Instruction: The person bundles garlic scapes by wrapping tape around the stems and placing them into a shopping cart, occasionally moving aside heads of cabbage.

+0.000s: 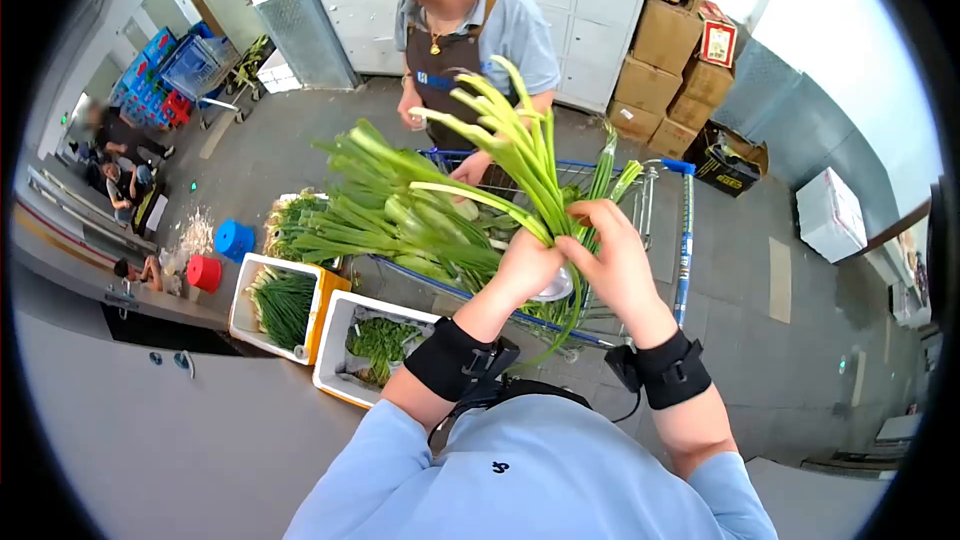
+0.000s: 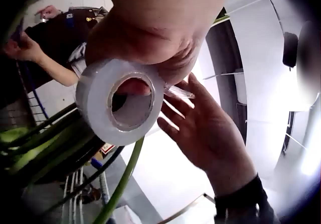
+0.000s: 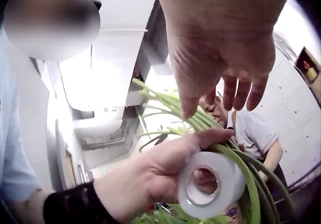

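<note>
My left hand [image 1: 530, 265] grips a bundle of long green stalks [image 1: 535, 155] that fan upward and away from me. Below that hand hangs a roll of clear tape [image 2: 120, 102], also seen in the right wrist view [image 3: 213, 185]; a finger shows through its core. In the left wrist view a short loose strip of clear film [image 2: 179, 92] sticks out beside the roll, close to the right fingertips. My right hand [image 1: 620, 265] is at the bundle's right side, thumb apart from the fingers, its thumb tip beside the stalks. Whether it touches the strip is unclear.
A shopping cart [image 1: 685, 240] with heaped leafy greens [image 1: 400, 205] stands before me. Across it is a person in an apron [image 1: 445, 65]. White foam boxes [image 1: 335, 340] of greens lie left, near blue [image 1: 234, 239] and red [image 1: 204, 273] buckets. Cartons [image 1: 660, 40] stand behind right.
</note>
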A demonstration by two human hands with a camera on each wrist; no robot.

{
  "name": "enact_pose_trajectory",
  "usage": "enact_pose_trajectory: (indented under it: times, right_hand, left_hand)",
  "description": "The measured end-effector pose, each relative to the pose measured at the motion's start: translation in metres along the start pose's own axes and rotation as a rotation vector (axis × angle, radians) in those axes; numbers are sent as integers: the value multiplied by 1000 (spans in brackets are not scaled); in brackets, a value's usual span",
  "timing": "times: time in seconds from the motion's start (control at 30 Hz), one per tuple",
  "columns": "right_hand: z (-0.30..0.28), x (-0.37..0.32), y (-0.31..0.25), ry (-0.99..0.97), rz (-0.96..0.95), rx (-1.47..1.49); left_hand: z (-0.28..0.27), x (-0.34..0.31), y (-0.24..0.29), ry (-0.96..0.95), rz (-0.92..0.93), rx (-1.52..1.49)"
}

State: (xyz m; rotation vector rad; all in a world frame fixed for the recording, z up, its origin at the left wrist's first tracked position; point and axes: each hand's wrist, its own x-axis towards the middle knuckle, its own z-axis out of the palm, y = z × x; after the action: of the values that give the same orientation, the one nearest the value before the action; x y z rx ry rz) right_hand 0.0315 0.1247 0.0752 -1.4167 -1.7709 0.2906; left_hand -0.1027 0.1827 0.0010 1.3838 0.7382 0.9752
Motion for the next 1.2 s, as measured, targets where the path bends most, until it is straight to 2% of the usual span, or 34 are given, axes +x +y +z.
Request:
enact_pose_trajectory:
  times: [0.03, 0.13, 0.23, 0.27, 0.37, 0.43, 0.5, 0.53, 0.63, 0.67, 0.77, 0.83, 0.9, 0.93, 1.2]
  right_hand:
    - [3, 0, 8, -32, 66, 44]
    - [0, -5, 24, -42, 344, 548]
    - [-2, -7, 38, -120, 334, 570]
    - [-2, -9, 45, -170, 353, 602]
    - [-5, -14, 41, -99, 311, 621]
    - [1, -19, 35, 19, 223, 578]
    - [-1, -25, 33, -63, 219, 504]
    - [-4, -29, 28, -44, 248, 482]
    - [14, -47, 46, 191, 404, 669]
    - [18, -48, 43, 336, 345, 769]
    - [26, -55, 51, 468, 423, 1034]
    - [29, -60, 54, 424, 434, 953]
    - [28, -68, 62, 218, 436, 909]
    - [29, -71, 66, 195, 457, 940]
    - [36, -78, 63, 464, 387, 919]
  left_hand:
    - [4, 0, 5, -52, 40, 37]
    - [7, -2, -6, -168, 24, 33]
    - [7, -6, -5, -261, -13, 23]
    - [9, -7, -3, -252, 26, -14]
    - [2, -7, -6, -365, -115, 94]
    - [5, -10, -8, -404, -32, 86]
    - [10, -13, -4, -441, 60, 141]
    - [12, -11, -2, -479, 92, 142]
    - [12, -7, -23, -545, -110, 171]
    - [16, -7, -26, -523, -125, 139]
    - [32, -12, -19, -425, -48, 11]
    - [36, -11, -14, -447, -103, 45]
    - [36, -9, -14, -497, -199, 118]
    - [37, -10, -19, -502, -204, 85]
    - [49, -12, -16, -428, -111, -7]
